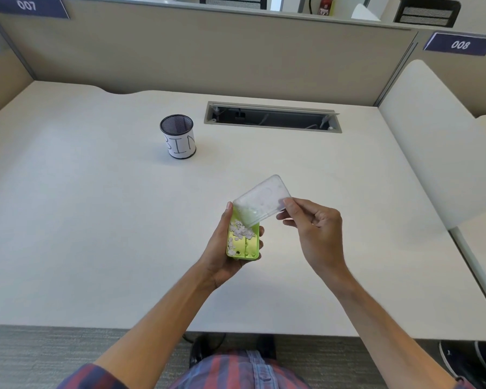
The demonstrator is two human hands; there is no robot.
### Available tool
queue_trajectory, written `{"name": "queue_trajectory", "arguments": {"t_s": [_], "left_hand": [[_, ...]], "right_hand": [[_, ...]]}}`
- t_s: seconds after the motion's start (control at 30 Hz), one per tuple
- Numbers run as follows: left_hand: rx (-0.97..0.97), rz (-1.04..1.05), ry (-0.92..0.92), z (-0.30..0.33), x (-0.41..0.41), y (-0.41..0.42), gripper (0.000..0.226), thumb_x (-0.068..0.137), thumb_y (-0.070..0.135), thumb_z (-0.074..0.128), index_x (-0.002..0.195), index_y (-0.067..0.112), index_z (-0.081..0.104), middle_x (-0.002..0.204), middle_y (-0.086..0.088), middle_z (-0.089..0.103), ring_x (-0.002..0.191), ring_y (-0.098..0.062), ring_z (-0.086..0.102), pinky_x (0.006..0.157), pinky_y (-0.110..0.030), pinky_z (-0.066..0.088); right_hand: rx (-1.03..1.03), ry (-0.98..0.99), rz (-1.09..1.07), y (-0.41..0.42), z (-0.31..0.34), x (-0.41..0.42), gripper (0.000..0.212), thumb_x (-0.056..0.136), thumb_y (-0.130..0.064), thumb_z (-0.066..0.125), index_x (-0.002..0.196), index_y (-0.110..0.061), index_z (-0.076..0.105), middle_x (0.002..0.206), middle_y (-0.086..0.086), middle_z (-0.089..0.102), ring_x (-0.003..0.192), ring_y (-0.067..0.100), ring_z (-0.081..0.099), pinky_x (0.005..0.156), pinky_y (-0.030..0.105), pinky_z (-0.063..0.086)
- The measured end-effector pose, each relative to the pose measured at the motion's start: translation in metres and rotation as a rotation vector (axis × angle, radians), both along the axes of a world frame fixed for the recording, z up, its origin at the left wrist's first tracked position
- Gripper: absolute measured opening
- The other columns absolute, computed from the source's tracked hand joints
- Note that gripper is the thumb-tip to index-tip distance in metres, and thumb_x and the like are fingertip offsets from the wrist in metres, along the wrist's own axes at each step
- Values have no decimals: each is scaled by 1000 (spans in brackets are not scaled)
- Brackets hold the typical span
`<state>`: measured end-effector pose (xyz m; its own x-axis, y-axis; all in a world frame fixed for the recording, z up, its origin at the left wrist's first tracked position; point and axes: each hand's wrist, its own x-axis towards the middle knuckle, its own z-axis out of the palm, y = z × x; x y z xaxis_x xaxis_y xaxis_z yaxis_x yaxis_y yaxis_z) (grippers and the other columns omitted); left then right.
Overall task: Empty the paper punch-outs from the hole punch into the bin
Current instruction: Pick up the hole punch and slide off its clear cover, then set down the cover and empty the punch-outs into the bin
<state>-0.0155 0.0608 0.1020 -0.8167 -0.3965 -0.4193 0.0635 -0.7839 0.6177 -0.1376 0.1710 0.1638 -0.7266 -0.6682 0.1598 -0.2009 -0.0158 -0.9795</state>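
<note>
My left hand (222,248) cradles the lime-green hole punch (243,245) upside down above the desk, its underside facing up. White paper punch-outs (240,233) lie heaped in the exposed underside. My right hand (312,226) pinches the clear plastic cover (260,200), which is lifted and tilted up off the far end of the punch; its near edge still overlaps the green body. The bin (179,140), a black mesh cup wrapped in white paper lettered "BIN", stands upright on the desk, far and to the left of both hands.
The white desk (96,220) has a recessed cable slot (272,117) behind the hands. Beige partition walls (208,51) close the back and left. A curved white divider (432,136) rises on the right. The desk's front edge runs just above my lap.
</note>
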Motion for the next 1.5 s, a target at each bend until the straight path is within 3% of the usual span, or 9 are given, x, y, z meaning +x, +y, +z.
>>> {"name": "queue_trajectory", "arguments": {"t_s": [0.3,0.5,0.6,0.77,0.87,1.03,1.13,1.37,1.5], "left_hand": [[25,25,-29,-3,0,-2,58,88,68,47,97,16,71,86,-10,68,63,-21,63,54,-30,52],[28,35,-33,-2,0,-4,57,86,68,49,92,17,75,87,-10,69,64,-22,64,55,-29,52],[23,45,-29,-3,1,-5,56,83,68,52,92,17,76,87,-11,69,64,-23,64,56,-30,52],[39,62,6,-5,5,-9,48,83,61,57,90,16,72,87,-12,67,62,-24,60,54,-30,50],[41,91,14,-6,10,-13,40,84,53,59,90,15,70,86,-13,65,60,-24,58,52,-29,48],[9,144,-20,-9,15,-23,35,80,48,62,87,16,74,85,-13,66,59,-24,59,52,-28,49],[3,167,-23,-10,19,-29,37,78,48,63,93,15,71,86,-13,67,61,-24,59,52,-29,49],[-22,191,-15,-13,26,-39,39,81,48,62,103,17,65,89,-15,66,65,-26,61,53,-29,49],[-48,184,-17,-13,27,-42,46,77,50,64,109,17,60,90,-16,66,67,-27,61,54,-30,48]], "right_hand": [[-123,-153,-105,-4,-4,-4,18,95,-13,63,86,-19,77,74,-2,75,72,15,72,69,21,56],[-123,-15,-126,0,-11,-4,12,93,-14,65,94,-8,76,77,-2,76,75,15,73,74,26,58],[-140,-4,-137,0,-13,-5,10,93,-15,66,93,-11,76,78,-2,77,76,17,74,75,27,59],[-166,-320,-243,-5,-29,-21,10,91,-12,68,84,-13,76,73,1,75,72,16,73,69,20,56],[-117,-443,-302,-5,-50,-32,8,91,-12,68,87,-9,74,73,1,75,71,16,74,66,20,56],[37,-473,-361,-4,-86,-42,13,88,-8,69,100,-7,70,74,9,76,72,19,75,64,21,57],[132,-446,-381,-4,-102,-47,16,86,-7,69,102,-6,69,72,12,75,69,19,75,65,23,58],[275,-352,-363,0,-123,-56,13,87,-11,70,100,-10,67,70,7,75,71,24,75,82,38,59],[335,-266,-338,3,-130,-57,13,88,-11,68,101,-10,64,68,4,75,64,20,74,76,35,60]]}}
